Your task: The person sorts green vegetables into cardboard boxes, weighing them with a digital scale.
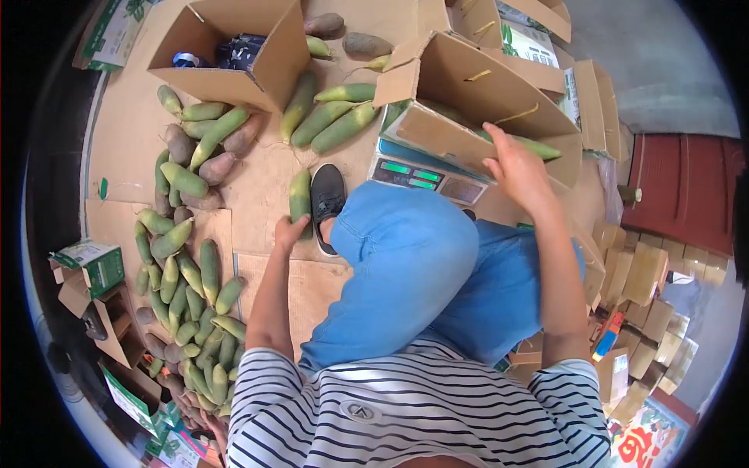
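Observation:
My left hand (290, 232) is closed on the lower end of a green radish (299, 195), which stands out beside my black shoe (328, 193). My right hand (516, 168) grips the near side of an open cardboard box (445, 139), thumb outside and fingers over the edge. Inside that box, part of a green radish (544, 149) shows just past my fingers; the rest of the contents is mostly hidden. The box rests on a digital scale (421, 176) with lit green displays.
Loose green radishes (209, 269) and darker purple-brown ones (217, 168) lie heaped at left. Another open box (281, 66) holds dark packages. More boxes (599, 109) stand at the far right, and stacked cartons (646, 273) line the right side.

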{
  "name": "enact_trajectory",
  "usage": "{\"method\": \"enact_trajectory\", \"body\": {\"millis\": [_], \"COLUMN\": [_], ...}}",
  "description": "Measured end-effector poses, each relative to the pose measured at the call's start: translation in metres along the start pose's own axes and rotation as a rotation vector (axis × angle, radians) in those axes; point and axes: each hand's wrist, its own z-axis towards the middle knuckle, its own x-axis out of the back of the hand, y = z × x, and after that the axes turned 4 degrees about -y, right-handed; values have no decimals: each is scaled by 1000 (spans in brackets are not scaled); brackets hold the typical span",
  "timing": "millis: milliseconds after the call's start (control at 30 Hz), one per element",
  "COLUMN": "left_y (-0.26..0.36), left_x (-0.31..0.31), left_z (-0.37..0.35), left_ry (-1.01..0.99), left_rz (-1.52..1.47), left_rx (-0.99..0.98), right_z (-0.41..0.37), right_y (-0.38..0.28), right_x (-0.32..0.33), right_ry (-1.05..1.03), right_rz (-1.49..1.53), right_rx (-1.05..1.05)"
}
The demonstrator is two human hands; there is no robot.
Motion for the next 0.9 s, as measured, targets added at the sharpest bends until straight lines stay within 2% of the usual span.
{"method": "enact_trajectory", "body": {"millis": [67,167,300,333,433,533,567,700,767,800,867,900], "left_y": [-16,-25,38,65,164,255,290,386,406,406,397,385], "left_x": [-7,-2,33,43,68,77,75,43,19,9,5,9], "left_z": [-35,-79,-134,-144,-178,-197,-212,-212,-202,-201,-190,-183], "left_ry": [-27,-10,104,135,270,436,447,309,214,218,223,235], "left_rz": [-360,-519,-408,-378,-241,-42,44,134,257,300,190,138], "left_rx": [78,2,-220,-363,-610,-991,-1052,-1510,-1550,-1482,-1416,-1333], "right_z": [-2,-10,-21,-24,-31,-36,-37,-35,-35,-35,-34,-33], "right_y": [8,24,35,38,47,53,52,40,41,42,42,42], "right_x": [8,7,7,7,8,3,2,6,3,3,1,2], "right_ry": [-23,-11,-5,-11,-29,-48,-65,-137,-121,-103,-65,-115], "right_rz": [-22,-17,-35,-34,-26,-49,-44,-57,-45,-48,-43,-59], "right_rx": [-63,-45,-54,-71,-109,-71,-88,-136,-138,-121,-91,-104]}}
